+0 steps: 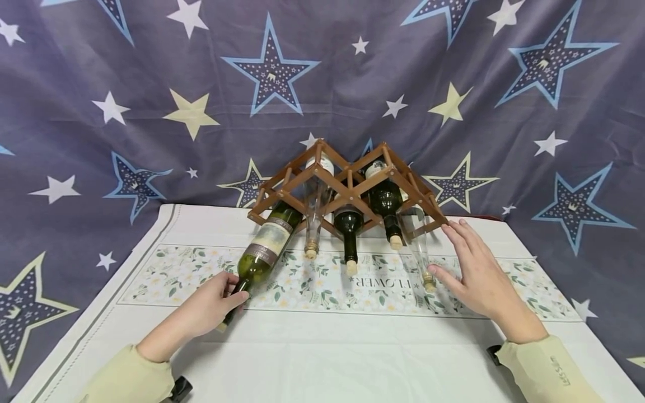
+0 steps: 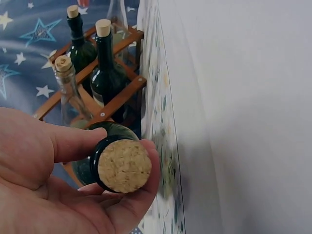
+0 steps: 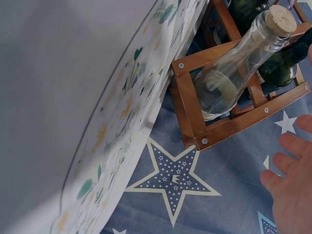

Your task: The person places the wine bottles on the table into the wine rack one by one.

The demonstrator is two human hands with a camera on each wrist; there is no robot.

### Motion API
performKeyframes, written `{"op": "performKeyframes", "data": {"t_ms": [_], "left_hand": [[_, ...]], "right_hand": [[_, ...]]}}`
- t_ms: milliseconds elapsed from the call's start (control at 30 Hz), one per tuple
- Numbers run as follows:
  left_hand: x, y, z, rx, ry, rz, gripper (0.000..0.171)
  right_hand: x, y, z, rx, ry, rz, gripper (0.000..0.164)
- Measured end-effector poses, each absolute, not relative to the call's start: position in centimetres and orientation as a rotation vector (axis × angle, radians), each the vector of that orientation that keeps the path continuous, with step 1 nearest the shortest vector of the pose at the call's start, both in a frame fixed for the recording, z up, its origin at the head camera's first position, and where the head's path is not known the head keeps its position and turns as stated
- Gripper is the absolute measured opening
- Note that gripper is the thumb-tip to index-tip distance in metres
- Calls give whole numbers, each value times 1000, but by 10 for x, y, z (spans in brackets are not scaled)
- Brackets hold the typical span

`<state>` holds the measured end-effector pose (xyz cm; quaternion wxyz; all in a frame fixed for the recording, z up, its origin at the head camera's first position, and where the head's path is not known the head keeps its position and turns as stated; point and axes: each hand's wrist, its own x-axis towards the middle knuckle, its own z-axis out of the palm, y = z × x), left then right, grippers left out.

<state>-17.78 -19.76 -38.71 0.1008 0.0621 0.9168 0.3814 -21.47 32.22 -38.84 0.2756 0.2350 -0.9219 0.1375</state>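
Note:
My left hand point(image 1: 208, 305) grips the neck of a green wine bottle point(image 1: 264, 249) with a cream and purple label. This bottle slants back, its base end in the left bay of a folding wooden wine rack point(image 1: 351, 197). In the left wrist view its cork point(image 2: 124, 166) sticks out between thumb and fingers. My right hand point(image 1: 478, 274) is spread at the rack's right end, fingertips by the lower corner. Its thumb is near the corked tip of a clear glass bottle point(image 1: 418, 246); whether they touch I cannot tell. In the right wrist view the fingers point(image 3: 295, 165) look straight.
The rack also holds another clear bottle point(image 1: 314, 207) and two dark green ones, one lower point(image 1: 349, 223) and one upper point(image 1: 386, 198), corks facing me. A flowered strip point(image 1: 176, 271) runs across the white tablecloth point(image 1: 347, 358). A star-patterned curtain point(image 1: 332, 89) hangs close behind.

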Motion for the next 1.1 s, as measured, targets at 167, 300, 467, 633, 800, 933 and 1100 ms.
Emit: {"op": "performKeyframes", "data": {"t_ms": [167,300,467,633,800,933,1100], "left_hand": [[-185,-192,-387,192,2728,1127,43],[-190,-187,-387,196,2723,1149,42],[-197,-180,-385,180,2705,1222,40],[-203,-173,-382,151,2676,1249,47],[-209,-166,-381,102,2672,1265,52],[-216,-162,-382,63,2642,1311,53],[-226,-158,-382,17,2565,1410,56]], "right_hand": [[-214,320,-387,647,-2457,374,88],[-215,320,-387,663,-2435,368,88],[-216,320,-387,670,-2424,366,89],[-215,320,-388,661,-2436,372,88],[-215,321,-388,662,-2437,383,89],[-215,321,-389,657,-2439,386,88],[-215,322,-390,657,-2437,386,87]]}}
